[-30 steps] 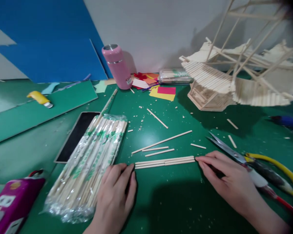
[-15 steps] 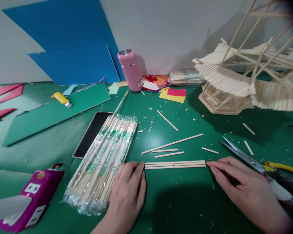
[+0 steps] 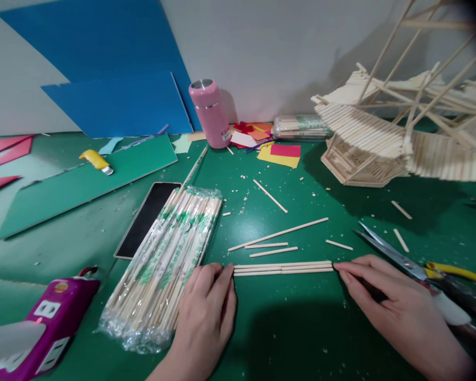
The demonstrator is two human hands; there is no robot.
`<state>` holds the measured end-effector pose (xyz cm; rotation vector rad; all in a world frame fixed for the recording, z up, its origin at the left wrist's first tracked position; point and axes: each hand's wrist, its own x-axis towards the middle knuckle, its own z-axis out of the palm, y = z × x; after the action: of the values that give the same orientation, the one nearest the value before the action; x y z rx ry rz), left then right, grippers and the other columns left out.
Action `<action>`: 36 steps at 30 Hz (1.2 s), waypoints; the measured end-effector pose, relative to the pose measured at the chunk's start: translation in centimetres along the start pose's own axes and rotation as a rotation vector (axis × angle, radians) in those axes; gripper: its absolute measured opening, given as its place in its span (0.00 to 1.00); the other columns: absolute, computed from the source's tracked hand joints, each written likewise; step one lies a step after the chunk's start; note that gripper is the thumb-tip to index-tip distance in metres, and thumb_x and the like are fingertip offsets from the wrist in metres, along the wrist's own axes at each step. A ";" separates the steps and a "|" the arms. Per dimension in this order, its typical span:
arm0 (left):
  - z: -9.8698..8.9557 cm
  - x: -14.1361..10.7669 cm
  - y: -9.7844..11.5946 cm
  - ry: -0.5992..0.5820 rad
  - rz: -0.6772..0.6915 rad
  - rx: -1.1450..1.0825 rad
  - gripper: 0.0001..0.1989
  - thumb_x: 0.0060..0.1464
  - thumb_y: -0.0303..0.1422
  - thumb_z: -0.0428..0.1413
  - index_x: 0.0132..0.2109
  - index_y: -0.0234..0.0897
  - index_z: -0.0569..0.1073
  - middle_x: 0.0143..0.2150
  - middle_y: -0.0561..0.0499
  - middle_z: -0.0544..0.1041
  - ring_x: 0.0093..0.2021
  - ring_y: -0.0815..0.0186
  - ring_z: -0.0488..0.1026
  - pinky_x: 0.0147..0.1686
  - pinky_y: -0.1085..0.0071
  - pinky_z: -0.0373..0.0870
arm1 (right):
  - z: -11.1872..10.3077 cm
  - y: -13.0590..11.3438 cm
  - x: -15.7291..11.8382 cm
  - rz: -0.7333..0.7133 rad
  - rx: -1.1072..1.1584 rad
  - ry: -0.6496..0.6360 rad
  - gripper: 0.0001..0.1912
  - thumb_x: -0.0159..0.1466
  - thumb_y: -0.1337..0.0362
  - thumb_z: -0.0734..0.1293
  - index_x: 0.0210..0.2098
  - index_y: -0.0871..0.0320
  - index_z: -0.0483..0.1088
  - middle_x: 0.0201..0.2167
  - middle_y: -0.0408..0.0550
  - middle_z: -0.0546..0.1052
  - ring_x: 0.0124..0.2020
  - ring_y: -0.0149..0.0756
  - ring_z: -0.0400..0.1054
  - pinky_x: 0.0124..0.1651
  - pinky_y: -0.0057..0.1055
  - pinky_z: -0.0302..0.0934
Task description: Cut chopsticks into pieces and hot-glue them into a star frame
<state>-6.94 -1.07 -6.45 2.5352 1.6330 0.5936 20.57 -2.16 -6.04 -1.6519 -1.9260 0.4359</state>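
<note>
Both hands rest on the green tabletop (image 3: 257, 296), well apart, the left hand (image 3: 208, 315) with its fingertips at the near-left end of a row of thin wooden sticks (image 3: 285, 268), the right hand (image 3: 396, 312) with thumb and forefinger at the opposite end; whether either pinches the wood, I cannot tell. The row lies flat between them, its pieces side by side, with joins showing near the middle. Compared with a second ago, the view has swung left, so the row looks nearly level and red paper (image 3: 16, 151) has come in at the left edge; the hands keep their places at the row's ends. Loose sticks (image 3: 278, 234) and small chips lie beyond it. Scissors (image 3: 396, 256) lie open beside the right hand. By the left hand, a clear-wrapped pack of chopsticks (image 3: 166, 264) overlaps a dark flat slab (image 3: 140, 222), with a purple power strip (image 3: 63, 301) further left. Farther back, a yellow cutter (image 3: 93, 159) rests on a green board (image 3: 91, 185), a pink flask (image 3: 213, 119) stands beside coloured paper scraps (image 3: 280, 155), and a stick-built model (image 3: 360, 129) fills the right. Blue panels (image 3: 115, 100) lean against the pale wall (image 3: 262, 53).
</note>
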 end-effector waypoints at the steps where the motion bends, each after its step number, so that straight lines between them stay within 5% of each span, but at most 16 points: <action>1: 0.0 0.0 0.0 -0.002 0.000 0.003 0.14 0.53 0.25 0.48 0.48 0.32 0.65 0.38 0.44 0.64 0.37 0.62 0.64 0.36 0.64 0.67 | 0.0 0.0 0.0 0.000 -0.002 -0.001 0.07 0.59 0.63 0.61 0.35 0.54 0.70 0.31 0.44 0.71 0.32 0.32 0.67 0.33 0.26 0.63; 36: 0.1 0.2 -0.4 0.102 0.108 0.053 0.09 0.56 0.30 0.46 0.38 0.30 0.69 0.35 0.46 0.67 0.34 0.66 0.68 0.35 0.70 0.66 | -0.6 -0.6 0.4 0.069 0.099 -0.046 0.10 0.59 0.68 0.59 0.35 0.56 0.71 0.30 0.45 0.70 0.31 0.31 0.66 0.33 0.27 0.62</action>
<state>-7.20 -0.64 -6.60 2.6867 1.5707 0.7100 20.39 -1.94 -5.17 -1.6613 -1.8537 0.5918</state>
